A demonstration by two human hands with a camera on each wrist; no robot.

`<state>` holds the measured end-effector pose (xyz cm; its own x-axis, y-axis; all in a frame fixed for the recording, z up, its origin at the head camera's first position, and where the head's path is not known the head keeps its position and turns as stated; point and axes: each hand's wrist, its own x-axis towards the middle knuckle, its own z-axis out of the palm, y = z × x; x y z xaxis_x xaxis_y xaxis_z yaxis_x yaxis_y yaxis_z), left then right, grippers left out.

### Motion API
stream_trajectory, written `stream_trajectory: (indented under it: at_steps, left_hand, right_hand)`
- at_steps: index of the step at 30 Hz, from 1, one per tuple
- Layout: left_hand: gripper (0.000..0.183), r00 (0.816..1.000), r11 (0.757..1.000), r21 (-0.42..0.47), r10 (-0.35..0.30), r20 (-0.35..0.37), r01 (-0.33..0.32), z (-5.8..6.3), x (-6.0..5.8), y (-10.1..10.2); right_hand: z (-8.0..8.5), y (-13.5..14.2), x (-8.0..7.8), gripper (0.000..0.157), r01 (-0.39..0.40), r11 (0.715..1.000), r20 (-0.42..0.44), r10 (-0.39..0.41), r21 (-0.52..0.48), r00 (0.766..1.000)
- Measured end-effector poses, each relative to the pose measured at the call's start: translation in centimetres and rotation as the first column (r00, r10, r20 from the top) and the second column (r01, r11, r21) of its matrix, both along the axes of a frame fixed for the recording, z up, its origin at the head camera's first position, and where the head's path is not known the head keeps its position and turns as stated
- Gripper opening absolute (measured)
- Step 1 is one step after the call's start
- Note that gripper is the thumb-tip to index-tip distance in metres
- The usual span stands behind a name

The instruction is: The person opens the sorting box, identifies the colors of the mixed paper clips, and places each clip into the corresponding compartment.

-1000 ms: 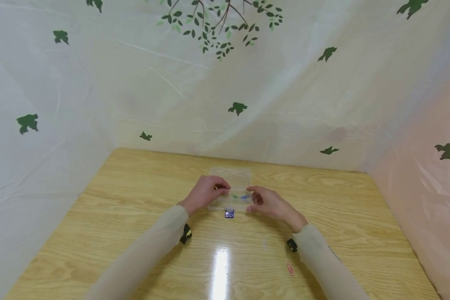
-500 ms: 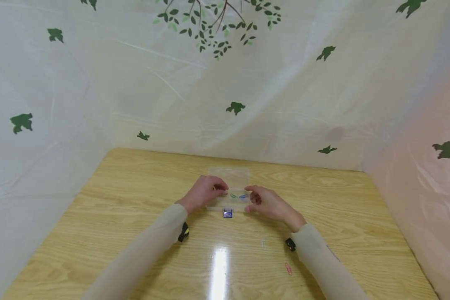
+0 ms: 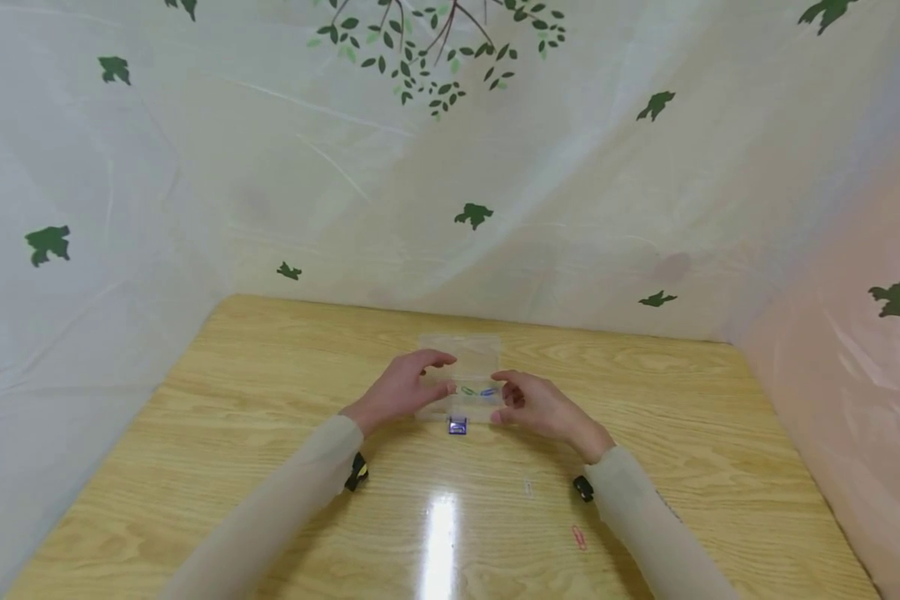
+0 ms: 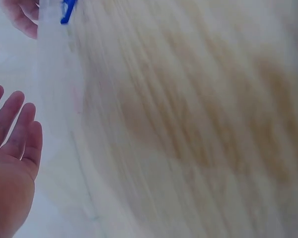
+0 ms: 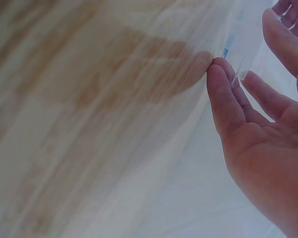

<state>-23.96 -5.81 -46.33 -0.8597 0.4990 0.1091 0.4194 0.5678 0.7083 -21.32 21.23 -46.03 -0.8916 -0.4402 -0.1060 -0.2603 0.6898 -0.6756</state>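
Observation:
A clear plastic box (image 3: 471, 406) lies on the table with its lid (image 3: 476, 353) folded back and a blue tab (image 3: 457, 426) at its front. Inside are a green paper clip (image 3: 468, 391) and a blue paper clip (image 3: 488, 392). Over the left part of the box, my left hand (image 3: 405, 385) has thumb and fingers spread apart, holding nothing; the left wrist view shows its loose fingers (image 4: 24, 126) too. My right hand (image 3: 543, 408) grips the box's right end, thumb at the front corner and fingers farther back. Its fingertips (image 5: 217, 74) touch the clear edge.
Nearer on the wooden table (image 3: 270, 375) lie a pale paper clip (image 3: 528, 488) and a pink paper clip (image 3: 579, 537). Black wrist devices sit under the left sleeve (image 3: 300, 475) and right sleeve (image 3: 637, 492). A patterned sheet (image 3: 375, 200) hangs behind and around the table.
My left thumb and fingers, earlier pinched together on a small yellowish clip over the box, have parted, and that hand has drawn slightly left. The right hand stays at the box's right end.

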Motion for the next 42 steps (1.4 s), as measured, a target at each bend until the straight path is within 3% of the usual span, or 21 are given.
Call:
stream_trajectory:
  at_steps: [5,11,19,24,32,38,42]
  left_hand:
    - [0.048,0.999,0.998,0.044,-0.033,-0.011,0.033,0.1,1.0,0.0]
    - [0.048,0.989,0.989,0.064,-0.132,-0.072,0.137,0.3,2.2,0.6]
    - [0.047,0.945,0.954,0.052,-0.283,-0.162,0.295,1.0,4.0,1.9]
    - [0.042,0.92,0.936,0.038,-0.337,-0.203,0.351,1.0,5.2,2.8]
    - [0.038,0.904,0.904,0.067,-0.416,-0.095,0.423,0.3,6.8,4.3]
    - [0.033,0.871,0.869,0.059,-0.492,0.012,0.491,-0.1,7.4,5.9]
    - [0.03,0.847,0.847,0.048,-0.531,0.021,0.529,-0.5,7.4,6.7]
  right_hand:
    - [0.0,0.2,-0.1,0.064,-0.008,1.0,0.001,0.008,-0.006,1.0]
    - [-0.2,0.3,-0.2,0.065,-0.006,1.0,0.003,0.006,-0.015,1.0]
    - [-0.3,0.5,-0.3,0.066,-0.029,1.0,-0.025,0.029,-0.01,0.999]
    - [-0.3,0.5,-0.4,0.065,-0.039,0.999,-0.044,0.039,0.007,0.998]
    - [-0.2,0.5,-0.5,0.059,-0.038,0.999,-0.055,0.039,0.012,0.998]
    - [-0.2,0.3,-0.2,0.064,-0.021,1.0,-0.024,0.021,-0.005,0.999]
    - [-0.2,0.2,-0.2,0.065,-0.022,1.0,-0.027,0.022,-0.006,0.999]
